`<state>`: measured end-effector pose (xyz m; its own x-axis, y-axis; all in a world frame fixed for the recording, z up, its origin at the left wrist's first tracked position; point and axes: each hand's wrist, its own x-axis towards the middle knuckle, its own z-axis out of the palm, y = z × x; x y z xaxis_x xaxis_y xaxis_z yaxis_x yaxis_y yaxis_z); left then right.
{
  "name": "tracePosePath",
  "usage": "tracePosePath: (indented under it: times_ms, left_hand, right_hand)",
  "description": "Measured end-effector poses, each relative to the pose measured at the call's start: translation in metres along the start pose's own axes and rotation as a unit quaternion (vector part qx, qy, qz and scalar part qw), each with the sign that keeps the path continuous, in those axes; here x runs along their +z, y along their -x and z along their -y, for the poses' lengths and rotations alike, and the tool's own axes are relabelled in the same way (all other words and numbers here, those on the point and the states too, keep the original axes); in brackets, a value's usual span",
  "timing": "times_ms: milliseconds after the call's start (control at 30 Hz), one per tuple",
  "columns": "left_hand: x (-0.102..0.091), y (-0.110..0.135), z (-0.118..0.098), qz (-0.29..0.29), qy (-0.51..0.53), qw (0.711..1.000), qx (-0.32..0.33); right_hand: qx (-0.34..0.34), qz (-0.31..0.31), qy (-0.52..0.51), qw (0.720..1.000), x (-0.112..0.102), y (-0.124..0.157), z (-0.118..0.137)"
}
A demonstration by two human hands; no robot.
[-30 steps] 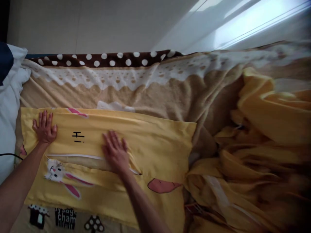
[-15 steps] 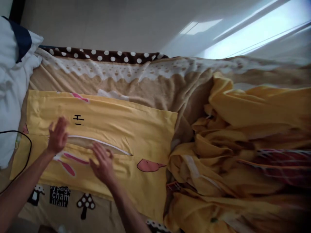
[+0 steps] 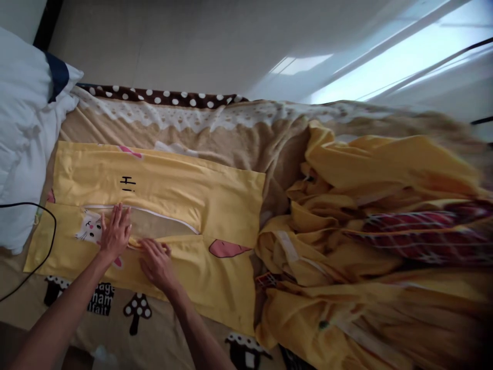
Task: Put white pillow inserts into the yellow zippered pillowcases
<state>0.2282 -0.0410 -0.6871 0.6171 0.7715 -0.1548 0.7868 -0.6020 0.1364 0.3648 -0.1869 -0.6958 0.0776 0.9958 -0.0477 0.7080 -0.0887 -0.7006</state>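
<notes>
A yellow pillowcase (image 3: 227,205) printed with "Hi!" and a white rabbit face lies spread flat on the bed. Along its middle runs a long opening with a white edge, and tan cloth shows through the gap. My left hand (image 3: 115,234) lies palm down across the opening beside the rabbit face, fingers stretched out. Just to its right, my right hand (image 3: 157,264) has its fingers bent over the opening's lower edge, gripping the cloth there. That edge is bunched and turned between the two hands.
Rumpled yellow bedding (image 3: 339,236) with a red checked part is heaped on the right. A white pillow or quilt (image 3: 23,128) fills the left side, with a black cable (image 3: 54,226) near it. Beneath is a tan patterned blanket (image 3: 246,136); pale floor (image 3: 173,46) lies beyond the bed.
My left hand has come down and moved right onto the opening, uncovering the rabbit face. My right hand has moved slightly down and bent its fingers on the lower edge. The opening gapes wider.
</notes>
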Motion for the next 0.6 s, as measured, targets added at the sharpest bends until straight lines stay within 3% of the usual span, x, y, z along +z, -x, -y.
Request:
tracePosePath:
  times_ms: [100,200,300,467,600]
  left_hand:
    - [0.014,0.032,0.008,-0.019,0.000,1.000,-0.016]
    - [0.026,0.068,0.031,-0.020,0.004,1.000,-0.010]
    - [0.030,0.100,0.056,-0.035,-0.001,0.999,-0.042]
    - [0.017,0.158,0.091,-0.046,-0.004,0.990,-0.137]
    - [-0.007,0.229,0.118,-0.027,0.070,0.971,-0.227]
  right_hand:
    - [0.029,-0.031,0.096,0.995,-0.004,0.014,-0.024]
    - [0.026,-0.044,0.177,0.983,-0.002,0.039,-0.043]
    - [0.082,-0.098,0.232,0.964,0.006,0.075,-0.054]
    - [0.176,-0.089,0.249,0.948,0.015,0.151,-0.066]
    - [0.268,-0.041,0.168,0.948,-0.010,0.216,-0.045]
